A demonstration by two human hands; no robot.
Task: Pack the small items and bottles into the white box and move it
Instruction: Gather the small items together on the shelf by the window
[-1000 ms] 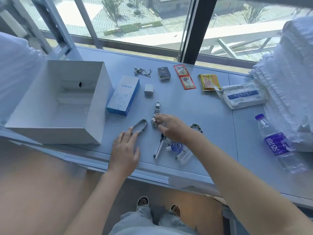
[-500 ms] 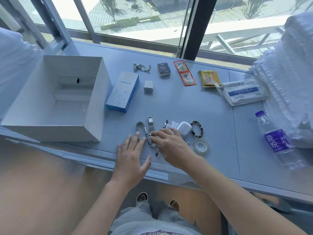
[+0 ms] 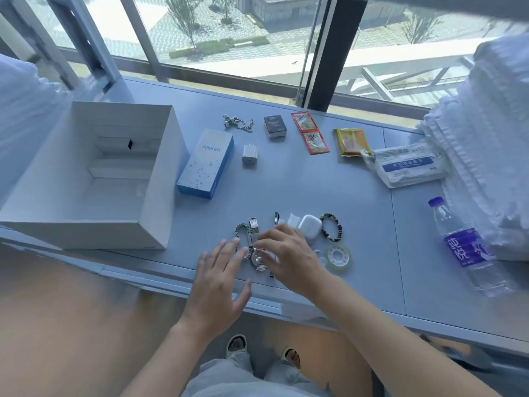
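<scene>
At the bench's point(image 3: 357, 202) near edge, both hands sit much as they did half a second ago, and the items around them have not moved. The left hand point(image 3: 219, 285) lies flat with fingers spread wide, its fingertips point(image 3: 236, 241) touching the chain bracelet point(image 3: 242, 239). The right hand point(image 3: 289, 257) has its fingers curled down over the watch point(image 3: 257, 259); whether it truly grips the watch I cannot tell. A pen point(image 3: 276, 217) and an earbud case point(image 3: 310, 224) peek out just beyond that hand, at 12 o'clock from it. A bead bracelet point(image 3: 332, 227) and a tape roll point(image 3: 339, 256) lie near, at 2 to 3 o'clock.

The white box point(image 3: 151, 213) stands open at 10 o'clock from the hands, holding nothing loose that shows, only its inner card folds. Beside its right wall lies the blue box point(image 3: 206, 164), then a charger point(image 3: 248, 152). The bottle point(image 3: 469, 247) lies on its side at 3 o'clock, well apart.
</scene>
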